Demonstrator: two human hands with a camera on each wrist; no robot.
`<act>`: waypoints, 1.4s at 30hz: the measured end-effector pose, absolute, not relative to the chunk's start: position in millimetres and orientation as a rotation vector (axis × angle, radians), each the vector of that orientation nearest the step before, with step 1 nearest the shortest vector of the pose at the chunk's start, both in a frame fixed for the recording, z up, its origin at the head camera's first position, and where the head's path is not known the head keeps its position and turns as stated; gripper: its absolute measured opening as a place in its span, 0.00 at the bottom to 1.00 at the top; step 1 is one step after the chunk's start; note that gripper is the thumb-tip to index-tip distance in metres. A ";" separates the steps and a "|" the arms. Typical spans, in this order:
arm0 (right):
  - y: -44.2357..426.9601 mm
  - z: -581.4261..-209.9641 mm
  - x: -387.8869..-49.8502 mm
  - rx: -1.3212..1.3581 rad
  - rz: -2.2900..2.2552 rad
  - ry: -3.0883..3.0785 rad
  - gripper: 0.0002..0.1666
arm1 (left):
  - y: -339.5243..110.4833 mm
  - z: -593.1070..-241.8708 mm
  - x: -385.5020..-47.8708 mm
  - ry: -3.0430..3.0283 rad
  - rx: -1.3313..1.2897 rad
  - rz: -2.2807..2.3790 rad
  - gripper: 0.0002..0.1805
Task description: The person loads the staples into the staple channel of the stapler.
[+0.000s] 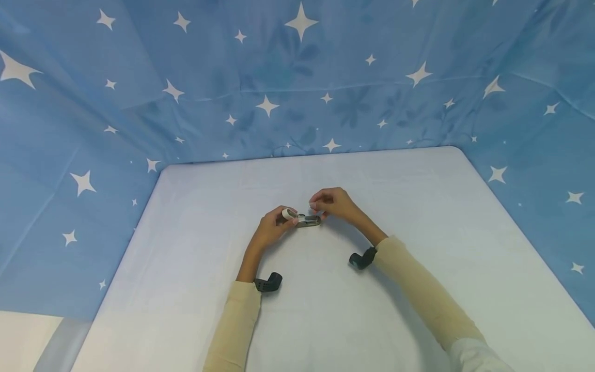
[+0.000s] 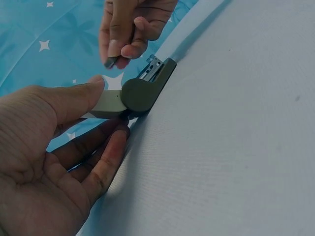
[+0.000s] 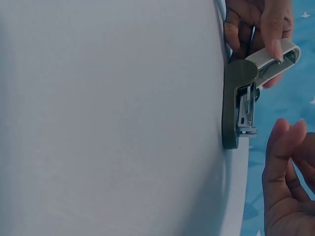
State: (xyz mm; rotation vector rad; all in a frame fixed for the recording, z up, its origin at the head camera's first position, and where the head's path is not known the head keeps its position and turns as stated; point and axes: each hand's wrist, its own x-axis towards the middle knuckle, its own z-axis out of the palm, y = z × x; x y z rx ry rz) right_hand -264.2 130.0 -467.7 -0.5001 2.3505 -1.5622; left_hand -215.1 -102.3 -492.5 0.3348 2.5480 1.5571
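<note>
Stapler (image 1: 309, 221): near the middle of the white table (image 1: 325, 320), apparently resting on it; folded back at the hinge, with dark base (image 3: 230, 105) along the surface, pale lid (image 3: 297, 50) swung toward the person's left side, metal track (image 3: 247, 110) exposed.
Left hand (image 1: 273, 227): clamped on the lid, thumb to one side, fingers to the other.
Right hand (image 1: 338, 205): thumb and fingertips together, near the track's free end but apart from it in both wrist views; seemingly pinching a small dark piece (image 2: 111, 62), too small to identify.
Stapler's feel: probably light and compact, with a stiff, smooth, slightly slippery shell; free to pivot at the hinge, so likely to rock if held by the lid alone.
Stapler's weak spot: probably the thin metal track, easily bent by sideways pressure.
Best hold: both flanks of the base close to the hinge, fingertips kept out of the hinge gap.
Table edges: far rim beyond both hands, well apart, with the starry curtain (image 1: 267, 129) behind; side rims farther off.
Room: broad white surface to either side and toward the person; tightest between right fingertips and track.
</note>
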 end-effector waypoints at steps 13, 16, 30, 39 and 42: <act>135.1 -468.1 -247.6 -0.384 -1.813 2.059 0.10 | -103.7 -490.6 -215.7 2.564 0.335 1.551 0.15; 136.0 -470.8 -246.5 -0.316 -1.880 1.961 0.10 | -104.0 -490.9 -215.9 2.568 0.342 1.544 0.15; 141.0 -479.6 -243.6 -0.136 -2.190 1.512 0.09 | -104.8 -488.8 -216.1 2.548 0.354 1.579 0.15; 142.7 -486.8 -241.6 -0.124 -2.147 1.579 0.13 | -104.2 -492.7 -213.9 2.529 0.356 1.592 0.15; 140.9 -486.4 -239.7 -0.182 -2.060 1.766 0.17 | -103.5 -492.8 -213.7 2.528 0.359 1.597 0.15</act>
